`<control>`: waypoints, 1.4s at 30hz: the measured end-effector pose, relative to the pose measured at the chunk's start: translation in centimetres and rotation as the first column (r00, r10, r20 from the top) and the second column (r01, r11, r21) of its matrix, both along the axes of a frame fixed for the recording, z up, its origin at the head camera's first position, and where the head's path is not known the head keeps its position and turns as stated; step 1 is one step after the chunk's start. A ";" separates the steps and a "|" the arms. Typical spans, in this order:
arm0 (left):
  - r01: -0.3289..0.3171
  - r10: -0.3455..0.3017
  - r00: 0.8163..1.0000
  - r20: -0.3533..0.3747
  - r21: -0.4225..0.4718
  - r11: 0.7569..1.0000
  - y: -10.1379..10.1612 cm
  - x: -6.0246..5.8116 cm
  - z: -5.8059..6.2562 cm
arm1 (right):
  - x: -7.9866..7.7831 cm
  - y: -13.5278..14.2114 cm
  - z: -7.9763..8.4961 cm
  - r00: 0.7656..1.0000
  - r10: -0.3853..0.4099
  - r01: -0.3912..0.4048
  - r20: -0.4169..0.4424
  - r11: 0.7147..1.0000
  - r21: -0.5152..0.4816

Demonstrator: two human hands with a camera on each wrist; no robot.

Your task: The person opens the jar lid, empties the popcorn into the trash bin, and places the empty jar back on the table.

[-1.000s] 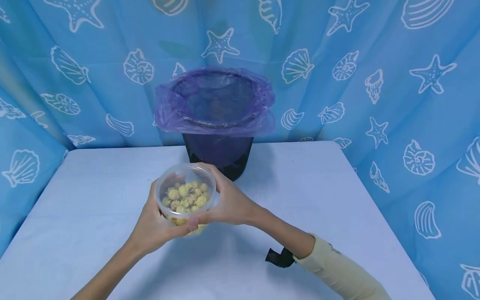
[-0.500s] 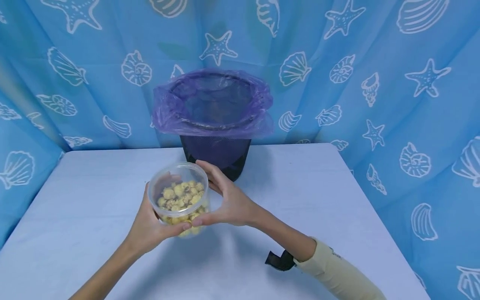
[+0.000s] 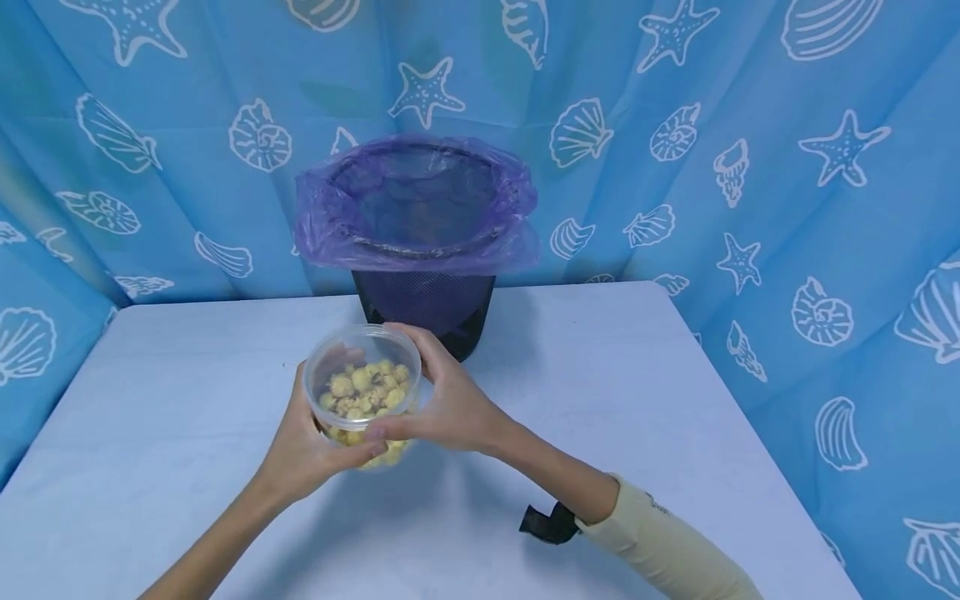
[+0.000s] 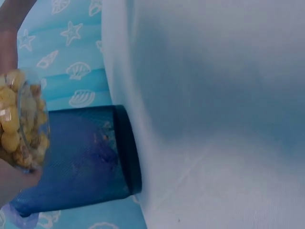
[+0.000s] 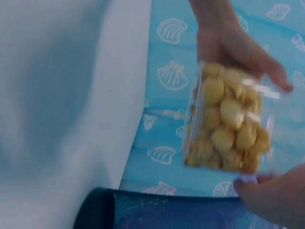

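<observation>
Item: one clear, round plastic tub [image 3: 341,423], open at the mouth; contents, pale yellow rounded popcorn [image 3: 367,390], its surface below the rim.

Location: above a white cloth-covered table [image 3: 600,367], clear of its surface, in front of the person. Axis roughly upright, mouth up; slight tilt cannot be told.

Hands: both clamped on the tub from opposite sides, left hand [image 3: 309,450] on the left wall, right hand [image 3: 447,404] on the right, thumbs close together at the front.

Key relation: a black mesh wastebasket [image 3: 427,296], lined with a purple translucent plastic bag [image 3: 322,217] folded over its rim, stands beyond the tub and slightly to the right, mouth upward, apart from it. The right hand is the nearer.

Also present: black strap [image 3: 550,523] by the right forearm; blue shell-patterned curtain [image 3: 615,42] behind.
</observation>
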State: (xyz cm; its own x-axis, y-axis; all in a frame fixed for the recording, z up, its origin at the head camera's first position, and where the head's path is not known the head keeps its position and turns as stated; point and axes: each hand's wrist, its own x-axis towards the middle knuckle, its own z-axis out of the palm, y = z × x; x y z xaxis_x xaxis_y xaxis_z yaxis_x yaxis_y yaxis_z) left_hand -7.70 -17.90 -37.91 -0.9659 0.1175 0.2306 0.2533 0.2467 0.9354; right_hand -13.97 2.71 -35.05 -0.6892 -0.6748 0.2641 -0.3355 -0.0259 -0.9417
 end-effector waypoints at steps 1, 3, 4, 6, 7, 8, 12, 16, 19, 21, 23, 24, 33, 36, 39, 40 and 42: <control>0.015 -0.015 1.000 0.003 0.002 1.000 -0.1 0.1 0.0 | -0.2 0.1 0.0 0.999 0.034 -0.034 -0.002 0.999 -0.002; 0.056 -0.056 0.998 0.004 0.013 0.998 -0.4 0.2 0.0 | -0.7 0.4 0.1 0.994 0.110 -0.110 0.004 0.994 0.003; 0.079 -0.079 0.997 -0.001 0.022 0.997 -0.5 0.2 0.0 | -1.0 0.6 0.1 0.990 0.142 -0.142 0.007 0.990 0.011; 0.112 -0.112 0.994 -0.007 0.031 0.993 -0.6 0.2 0.0 | -1.3 0.9 0.2 0.981 0.194 -0.195 0.024 0.980 0.029; 0.120 -0.120 0.993 -0.009 0.026 0.992 -0.6 0.2 0.0 | -1.4 1.0 0.2 0.978 0.207 -0.208 0.030 0.978 0.032; 0.125 -0.124 0.992 -0.012 0.023 0.992 -0.7 0.2 0.0 | -1.4 1.1 0.2 0.978 0.207 -0.209 0.038 0.977 0.037; 0.062 -0.062 0.998 -0.010 -0.015 0.998 -0.4 0.1 0.2 | -0.7 1.0 0.2 0.994 0.103 -0.104 0.018 0.993 0.054; -0.035 0.034 0.999 -0.027 -0.025 0.999 0.1 -0.1 0.1 | 0.3 0.4 0.2 0.999 -0.028 0.028 -0.017 0.999 0.023; -0.075 0.074 0.995 -0.061 -0.027 0.997 0.4 -0.1 -0.1 | 0.8 -0.1 0.1 0.996 -0.091 0.091 -0.005 0.996 0.006; -0.084 0.081 0.994 -0.075 -0.026 0.996 0.4 -0.1 -0.2 | 0.8 -0.3 0.0 0.994 -0.111 0.111 0.008 0.994 0.010; -0.076 0.074 0.995 -0.065 -0.022 0.997 0.4 -0.1 -0.2 | 0.7 -0.3 0.0 0.995 -0.102 0.102 0.018 0.995 0.020; -0.063 0.062 0.997 -0.055 -0.017 0.998 0.3 -0.1 -0.2 | 0.6 -0.3 0.0 0.997 -0.080 0.080 0.020 0.997 0.018; 0.098 -0.098 0.995 0.022 0.000 0.995 -0.6 0.7 -0.1 | -1.3 1.0 0.3 0.972 0.227 -0.230 0.057 0.972 0.046; 0.077 -0.077 0.997 0.024 -0.008 0.997 -0.3 0.6 -0.1 | -1.2 1.3 0.3 0.983 0.181 -0.183 0.039 0.981 0.067; 0.008 -0.008 1.000 0.016 -0.023 1.000 0.1 0.4 -0.1 | -0.7 1.2 0.3 0.997 0.072 -0.072 -0.001 0.995 0.074; -0.013 0.014 1.000 0.011 -0.022 1.000 0.3 0.3 -0.1 | -0.4 1.1 0.3 0.999 0.037 -0.036 -0.015 0.997 0.071; -0.052 0.052 0.999 0.006 -0.023 0.998 0.6 0.3 -0.1 | 0.1 0.9 0.4 0.999 -0.022 0.025 -0.036 0.997 0.073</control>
State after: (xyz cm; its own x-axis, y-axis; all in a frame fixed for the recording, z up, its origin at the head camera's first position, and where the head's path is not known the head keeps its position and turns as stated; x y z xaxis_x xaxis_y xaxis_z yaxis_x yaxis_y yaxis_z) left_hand -7.43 -17.32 -38.00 -0.9723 0.0723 0.2221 0.2336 0.2809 0.9309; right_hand -13.92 3.64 -34.69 -0.6963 -0.6769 0.2387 -0.3682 0.0513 -0.9283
